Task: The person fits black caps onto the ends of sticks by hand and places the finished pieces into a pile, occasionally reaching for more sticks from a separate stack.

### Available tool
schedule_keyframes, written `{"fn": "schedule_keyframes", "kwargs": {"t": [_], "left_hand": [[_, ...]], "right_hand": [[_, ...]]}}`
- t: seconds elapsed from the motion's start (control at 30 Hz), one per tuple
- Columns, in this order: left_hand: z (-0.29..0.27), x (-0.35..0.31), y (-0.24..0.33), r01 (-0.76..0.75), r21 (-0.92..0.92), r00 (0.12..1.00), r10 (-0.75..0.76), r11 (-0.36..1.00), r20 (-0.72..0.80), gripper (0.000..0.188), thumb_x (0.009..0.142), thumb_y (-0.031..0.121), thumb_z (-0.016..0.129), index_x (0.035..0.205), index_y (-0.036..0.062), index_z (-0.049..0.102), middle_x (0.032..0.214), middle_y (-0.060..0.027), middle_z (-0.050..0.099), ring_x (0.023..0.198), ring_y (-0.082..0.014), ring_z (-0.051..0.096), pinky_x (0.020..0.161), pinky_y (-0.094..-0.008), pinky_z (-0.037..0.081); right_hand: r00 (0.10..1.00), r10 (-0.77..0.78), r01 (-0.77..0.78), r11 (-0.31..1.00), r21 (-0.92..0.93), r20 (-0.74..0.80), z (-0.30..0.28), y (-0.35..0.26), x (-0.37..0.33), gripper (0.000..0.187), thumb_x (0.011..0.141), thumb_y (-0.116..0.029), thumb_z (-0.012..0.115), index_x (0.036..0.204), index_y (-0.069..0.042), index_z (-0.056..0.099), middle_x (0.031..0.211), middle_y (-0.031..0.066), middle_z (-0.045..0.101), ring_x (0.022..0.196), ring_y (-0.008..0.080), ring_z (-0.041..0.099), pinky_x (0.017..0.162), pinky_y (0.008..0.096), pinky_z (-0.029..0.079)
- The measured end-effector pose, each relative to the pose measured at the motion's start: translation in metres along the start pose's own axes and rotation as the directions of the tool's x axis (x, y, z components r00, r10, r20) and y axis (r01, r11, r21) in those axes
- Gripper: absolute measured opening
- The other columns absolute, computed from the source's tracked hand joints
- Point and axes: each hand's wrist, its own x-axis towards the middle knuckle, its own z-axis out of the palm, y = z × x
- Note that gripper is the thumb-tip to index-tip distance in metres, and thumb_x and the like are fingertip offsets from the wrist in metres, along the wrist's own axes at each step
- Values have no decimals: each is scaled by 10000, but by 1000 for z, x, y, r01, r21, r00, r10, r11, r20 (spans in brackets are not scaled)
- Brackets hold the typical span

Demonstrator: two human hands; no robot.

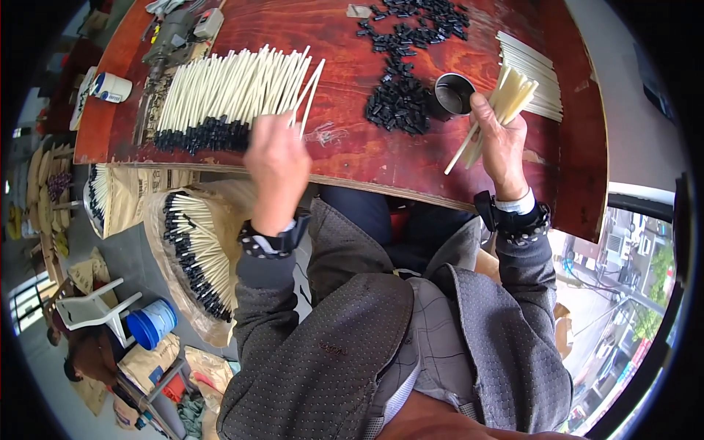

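My right hand (504, 150) is closed round a loose bundle of cream-coloured sticks (515, 95), one of which slants out below the fingers. My left hand (279, 165) is smeared by motion at the right end of a long pile of cream sticks (238, 84). Black caps (194, 137) cover the near ends of that pile. Whether the left fingers grip anything is not visible. Beside my right hand stands a dark metal cup (453, 95), left of the bundle. A heap of small black caps (396, 103) lies next to the cup and trails toward the far side.
More bare sticks (539, 77) lie at the right of the red wooden table (337, 158). A white tub (114, 87) and a metal tool (172, 37) are at the left. Below the table edge, an open sack (165, 257) holds capped sticks. A blue bucket (152, 324) stands farther left.
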Motion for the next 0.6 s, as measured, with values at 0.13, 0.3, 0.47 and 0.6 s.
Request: {"fn": "schedule_keyframes", "kwargs": {"t": [0.13,0.3,0.47,0.6], "left_hand": [[54,-7,40,-135,-358,963,208,924,173,170,873,-4,621,1031,-3,682,920,-154,608,815,-354,641,694,-432,531],[79,-5,50,-250,-314,893,344,916,289,180,833,-42,617,1001,-22,679,894,-162,582,863,-352,628,723,-451,532],[72,-7,55,-208,-320,878,320,924,356,168,826,-55,612,983,-38,668,889,-163,566,893,-354,620,738,-459,525],[68,-8,54,-136,-347,859,285,928,425,224,861,-29,629,1079,-15,673,932,-178,562,851,-394,615,741,-469,504]], "right_hand": [[1000,-1,0,1000,-8,-12,-6,1,-6,236,966,-263,723,938,-35,666,714,-6,615,590,78,551,539,241,448],[999,-8,9,1000,27,-39,-21,8,-7,238,959,-255,732,942,-26,668,711,-6,616,593,75,559,540,242,457],[985,-118,122,992,24,-126,-29,-1,3,226,963,-253,728,938,-37,664,710,-10,613,594,85,558,551,237,447],[925,-323,310,946,-96,-198,-30,-1,26,215,954,-230,740,950,-27,668,708,-4,627,598,88,570,551,248,447]]}}
